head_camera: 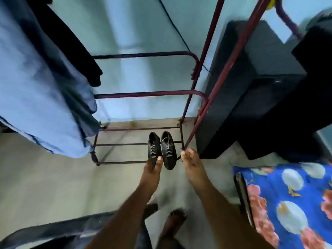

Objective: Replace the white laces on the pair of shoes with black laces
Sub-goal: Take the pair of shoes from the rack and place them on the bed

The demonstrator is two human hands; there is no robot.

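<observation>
Two black shoes with pale laces sit side by side, toes away from me, on the bottom rails of a maroon metal rack. My left hand reaches down to the left shoe; its thumb lies on the heel and the fingers hide the shoe's back end. The right shoe sticks out over the front rail, with nothing touching it. My right hand hovers just right of that shoe, beside the rack's front right leg, fingers stretched out and holding nothing. No black laces are in view.
Blue and dark clothes hang on the rack's left side. A black cabinet stands right of the rack. A blue flowered bedsheet is at lower right. My bare feet stand on the grey floor below the hands.
</observation>
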